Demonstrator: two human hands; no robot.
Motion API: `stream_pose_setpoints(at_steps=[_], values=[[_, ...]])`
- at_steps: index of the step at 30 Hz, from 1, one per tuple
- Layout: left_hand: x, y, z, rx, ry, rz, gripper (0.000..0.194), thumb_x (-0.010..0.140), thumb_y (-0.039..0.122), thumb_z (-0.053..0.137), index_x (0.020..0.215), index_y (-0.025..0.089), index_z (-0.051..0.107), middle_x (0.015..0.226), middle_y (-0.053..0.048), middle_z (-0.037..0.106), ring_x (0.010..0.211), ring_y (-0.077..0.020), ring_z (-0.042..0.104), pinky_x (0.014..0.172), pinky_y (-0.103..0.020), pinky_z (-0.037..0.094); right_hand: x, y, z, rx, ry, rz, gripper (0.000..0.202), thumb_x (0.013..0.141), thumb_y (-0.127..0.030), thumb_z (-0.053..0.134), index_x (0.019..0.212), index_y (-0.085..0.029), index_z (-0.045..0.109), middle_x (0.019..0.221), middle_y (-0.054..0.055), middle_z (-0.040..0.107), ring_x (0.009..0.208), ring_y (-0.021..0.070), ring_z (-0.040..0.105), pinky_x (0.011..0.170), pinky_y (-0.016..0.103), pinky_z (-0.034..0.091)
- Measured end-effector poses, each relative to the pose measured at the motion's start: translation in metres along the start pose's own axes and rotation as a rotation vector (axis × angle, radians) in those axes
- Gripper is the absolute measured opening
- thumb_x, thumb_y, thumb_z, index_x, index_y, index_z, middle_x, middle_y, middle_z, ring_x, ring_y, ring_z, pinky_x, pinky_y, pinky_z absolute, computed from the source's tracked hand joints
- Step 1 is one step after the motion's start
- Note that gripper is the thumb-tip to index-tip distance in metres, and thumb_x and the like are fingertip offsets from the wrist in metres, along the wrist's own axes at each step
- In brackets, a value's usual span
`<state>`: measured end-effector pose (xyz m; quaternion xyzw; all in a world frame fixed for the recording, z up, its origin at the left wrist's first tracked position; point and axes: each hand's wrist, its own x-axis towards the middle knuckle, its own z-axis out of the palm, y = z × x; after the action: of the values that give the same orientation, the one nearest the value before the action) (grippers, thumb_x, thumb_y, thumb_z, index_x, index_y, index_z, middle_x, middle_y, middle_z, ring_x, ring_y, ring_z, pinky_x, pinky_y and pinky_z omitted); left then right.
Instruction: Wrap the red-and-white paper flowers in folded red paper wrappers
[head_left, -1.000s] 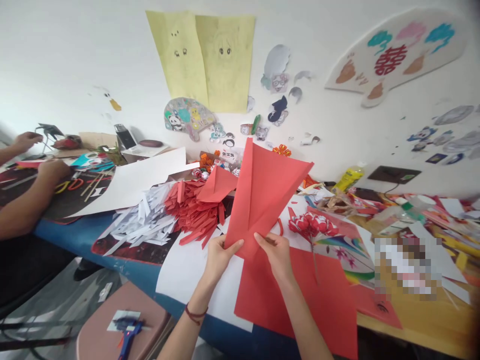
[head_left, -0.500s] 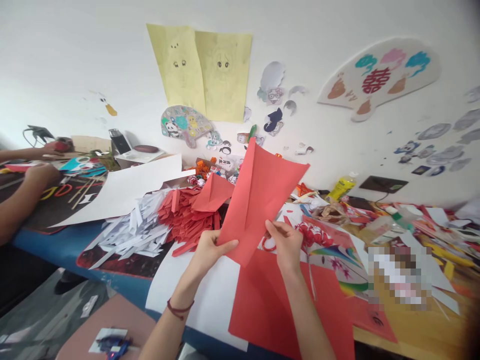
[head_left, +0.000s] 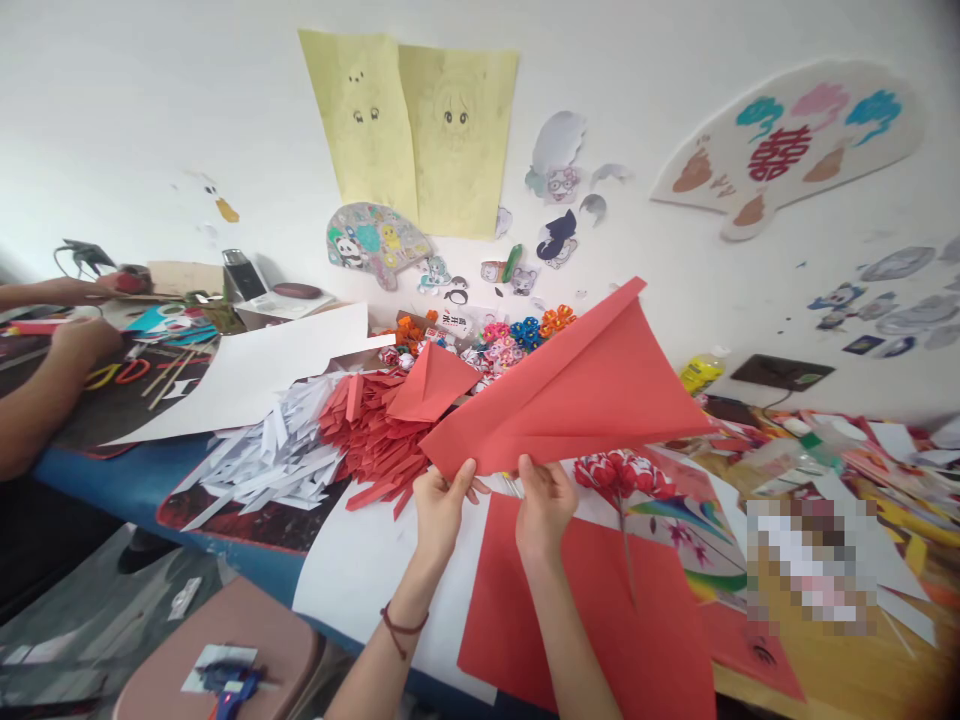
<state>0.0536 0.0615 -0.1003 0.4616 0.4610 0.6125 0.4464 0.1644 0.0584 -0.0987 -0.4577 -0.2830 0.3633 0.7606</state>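
Observation:
A large sheet of red paper [head_left: 570,385], creased and partly folded, is held up above the table by both hands. My left hand [head_left: 442,500] pinches its lower left edge between thumb and fingers. Along the same bottom edge, my right hand [head_left: 544,495] grips the paper with the thumb on the near side. Below my right hand lies a flat red sheet [head_left: 585,610], overlapping a white sheet [head_left: 375,580]. Just beyond the held paper's left end rest a folded red piece [head_left: 431,385] and a heap of red paper strips [head_left: 371,440].
White paper strips [head_left: 277,460] pile up at the left. A co-worker's hand [head_left: 86,345] is at the far left. A red-and-white flower [head_left: 619,475] with a stem lies right of my hands. A glue gun [head_left: 229,685] sits on a stool [head_left: 277,630].
The held red paper has turned clockwise, from nearly upright to leaning far right. My hands have moved closer together along its lower edge. The view has shifted slightly.

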Motion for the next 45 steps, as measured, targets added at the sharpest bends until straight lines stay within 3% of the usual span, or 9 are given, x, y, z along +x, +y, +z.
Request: stream_pose_setpoints(at_steps=[3, 6, 11, 16, 23, 28, 36, 45], values=[[0.014, -0.002, -0.005, 0.057, 0.008, 0.019, 0.032, 0.082, 0.042, 0.071, 0.069, 0.013, 0.069, 0.061, -0.005, 0.072, 0.048, -0.0133, 0.061, 0.052, -0.023, 0.049, 0.01, 0.0, 0.003, -0.086, -0.294, 0.071, 0.025, 0.069, -0.036, 0.083, 0.081, -0.017, 0.072, 0.08, 0.006, 0.075, 0.076, 0.0223, 0.07, 0.07, 0.034, 0.057], [0.021, -0.004, -0.008, 0.124, -0.041, 0.061, 0.033, 0.083, 0.043, 0.069, 0.069, 0.013, 0.068, 0.061, -0.006, 0.072, 0.048, -0.0148, 0.064, 0.048, -0.022, 0.05, 0.018, 0.001, 0.008, -0.123, -0.375, 0.08, 0.035, 0.065, -0.034, 0.084, 0.094, -0.019, 0.072, 0.098, 0.007, 0.076, 0.086, 0.0243, 0.072, 0.073, 0.034, 0.058], [0.027, -0.007, -0.01, 0.237, -0.079, 0.116, 0.039, 0.087, 0.044, 0.064, 0.06, 0.015, 0.062, 0.046, 0.0, 0.061, 0.036, -0.0094, 0.053, 0.04, -0.018, 0.04, 0.026, 0.009, 0.007, -0.203, -0.495, 0.192, 0.027, 0.068, -0.039, 0.082, 0.069, -0.018, 0.065, 0.057, -0.001, 0.064, 0.046, 0.0141, 0.058, 0.045, 0.026, 0.046], [0.031, -0.012, -0.014, 0.319, -0.034, 0.131, 0.043, 0.089, 0.045, 0.061, 0.058, 0.016, 0.062, 0.043, 0.001, 0.058, 0.036, -0.0086, 0.052, 0.041, -0.017, 0.04, 0.032, 0.017, 0.008, -0.181, -0.528, 0.172, 0.026, 0.068, -0.039, 0.083, 0.071, -0.018, 0.068, 0.058, 0.001, 0.066, 0.05, 0.0157, 0.061, 0.048, 0.026, 0.049], [0.031, -0.003, -0.018, 0.357, -0.042, 0.148, 0.045, 0.089, 0.046, 0.062, 0.055, 0.017, 0.062, 0.042, 0.001, 0.057, 0.037, -0.0087, 0.051, 0.043, -0.018, 0.04, 0.04, 0.011, 0.007, -0.256, -0.446, 0.066, 0.029, 0.075, -0.043, 0.077, 0.065, -0.016, 0.073, 0.059, 0.005, 0.07, 0.051, 0.0165, 0.063, 0.053, 0.028, 0.053], [0.03, 0.006, -0.019, 0.36, -0.048, 0.134, 0.047, 0.089, 0.047, 0.061, 0.053, 0.017, 0.061, 0.04, 0.002, 0.055, 0.035, -0.0089, 0.05, 0.041, -0.019, 0.038, 0.045, 0.0, 0.003, -0.228, -0.307, -0.023, 0.035, 0.076, -0.044, 0.076, 0.057, -0.015, 0.071, 0.053, 0.005, 0.067, 0.05, 0.0157, 0.061, 0.054, 0.029, 0.051], [0.026, 0.015, -0.027, 0.37, -0.064, 0.137, 0.046, 0.089, 0.047, 0.062, 0.053, 0.017, 0.062, 0.04, 0.002, 0.055, 0.035, -0.0089, 0.05, 0.041, -0.019, 0.038, 0.06, -0.005, -0.005, -0.064, -0.06, -0.082, 0.041, 0.07, -0.046, 0.082, 0.05, -0.015, 0.063, 0.044, -0.002, 0.055, 0.043, 0.01, 0.048, 0.049, 0.026, 0.04], [0.025, 0.024, -0.043, 0.328, -0.096, 0.103, 0.047, 0.088, 0.047, 0.062, 0.053, 0.016, 0.062, 0.039, 0.001, 0.054, 0.035, -0.0093, 0.05, 0.039, -0.019, 0.036, 0.071, -0.032, -0.018, 0.019, 0.059, -0.107, 0.045, 0.067, -0.042, 0.085, 0.049, -0.016, 0.054, 0.044, -0.004, 0.05, 0.045, 0.0079, 0.045, 0.048, 0.024, 0.035]])
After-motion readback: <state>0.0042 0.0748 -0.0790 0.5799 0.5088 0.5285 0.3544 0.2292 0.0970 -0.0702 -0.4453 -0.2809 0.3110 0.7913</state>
